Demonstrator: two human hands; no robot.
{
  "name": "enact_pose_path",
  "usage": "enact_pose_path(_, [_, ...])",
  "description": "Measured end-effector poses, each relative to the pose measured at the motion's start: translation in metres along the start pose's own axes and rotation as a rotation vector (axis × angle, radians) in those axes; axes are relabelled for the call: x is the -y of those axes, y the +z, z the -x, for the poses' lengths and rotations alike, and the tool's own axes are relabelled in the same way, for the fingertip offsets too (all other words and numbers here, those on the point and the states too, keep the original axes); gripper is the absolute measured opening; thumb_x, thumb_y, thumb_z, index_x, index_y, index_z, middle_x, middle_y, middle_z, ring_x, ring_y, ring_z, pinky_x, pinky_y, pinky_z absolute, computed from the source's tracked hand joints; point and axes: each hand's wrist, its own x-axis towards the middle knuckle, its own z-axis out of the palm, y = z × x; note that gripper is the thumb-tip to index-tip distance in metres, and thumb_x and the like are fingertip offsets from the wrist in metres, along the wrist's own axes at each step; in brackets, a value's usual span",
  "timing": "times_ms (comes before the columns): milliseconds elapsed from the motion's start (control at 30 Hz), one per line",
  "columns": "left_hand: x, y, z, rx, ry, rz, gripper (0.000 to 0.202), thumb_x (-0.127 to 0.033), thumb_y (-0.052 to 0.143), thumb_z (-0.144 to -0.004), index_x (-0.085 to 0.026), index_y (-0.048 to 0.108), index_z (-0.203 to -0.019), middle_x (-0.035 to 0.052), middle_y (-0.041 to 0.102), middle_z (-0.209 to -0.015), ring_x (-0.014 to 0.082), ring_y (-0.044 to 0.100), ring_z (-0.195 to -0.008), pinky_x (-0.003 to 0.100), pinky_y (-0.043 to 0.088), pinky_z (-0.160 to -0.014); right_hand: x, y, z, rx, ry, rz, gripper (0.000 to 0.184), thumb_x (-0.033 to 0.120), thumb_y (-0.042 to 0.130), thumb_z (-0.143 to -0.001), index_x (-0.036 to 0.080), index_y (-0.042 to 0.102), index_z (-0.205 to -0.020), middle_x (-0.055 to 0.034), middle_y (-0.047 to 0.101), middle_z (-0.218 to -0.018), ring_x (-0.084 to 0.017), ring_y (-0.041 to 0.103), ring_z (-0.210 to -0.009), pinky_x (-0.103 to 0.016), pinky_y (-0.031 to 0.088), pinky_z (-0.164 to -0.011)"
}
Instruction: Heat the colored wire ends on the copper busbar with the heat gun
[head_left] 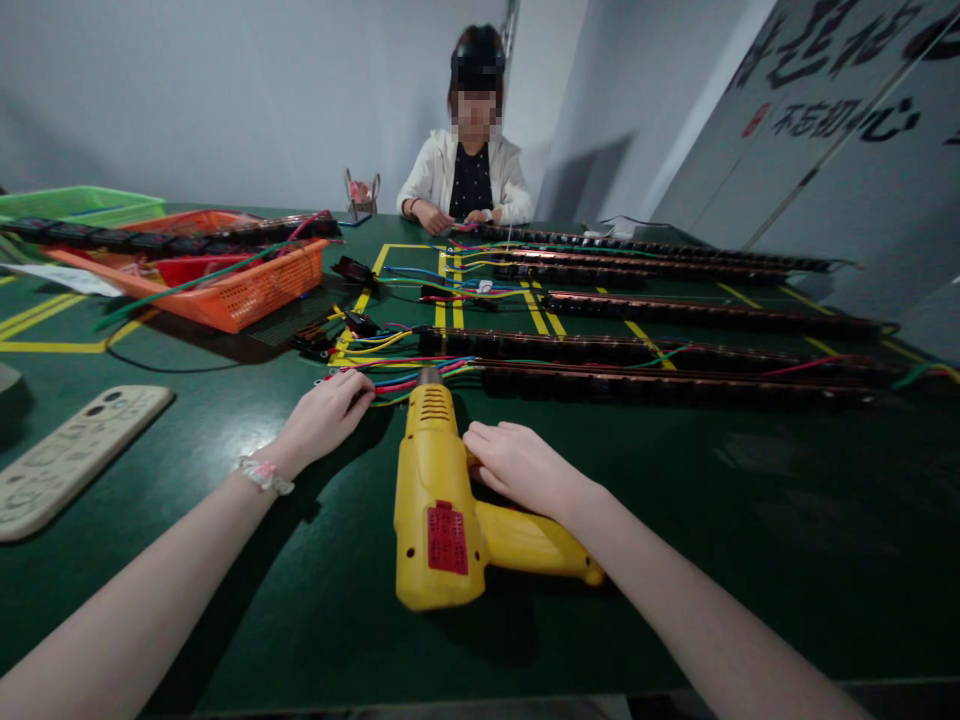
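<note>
Across the green table, my left hand (328, 412) is closed with its fingertips at the near ends of several coloured wires (442, 370). These wires run right to a long black strip (675, 386) with copper-coloured edges. A yellow heat gun (429, 500) with a red label is in front of me, its metal nozzle pointing at the wires. My right hand (521, 462) is closed at the gun's right side, fingers curled against its yellow body just above the handle. My right forearm covers part of the handle, and the fingertips of that hand are partly hidden.
More black strips (720, 308) with wires lie beyond, across yellow tape lines. An orange basket (277, 285) holds similar strips at left, beside a green basket (97, 203). A beige power strip (82, 455) lies near left. Opposite, a person (472, 170) handles wires.
</note>
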Motion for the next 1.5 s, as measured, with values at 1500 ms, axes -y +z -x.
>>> enact_pose_path(1500, [0.060, -0.061, 0.028, -0.183, -0.576, -0.300, 0.047, -0.046, 0.033, -0.087, -0.016, 0.052, -0.118, 0.0133, 0.047, -0.124, 0.0290, 0.044, -0.115, 0.044, 0.039, -0.096, 0.033, 0.004, -0.017, -0.016, 0.033, 0.019, 0.026, 0.026, 0.039, -0.088, 0.012, 0.051, -0.106, -0.0040, 0.052, -0.106, -0.009, 0.050, -0.099, -0.034, 0.041, -0.095])
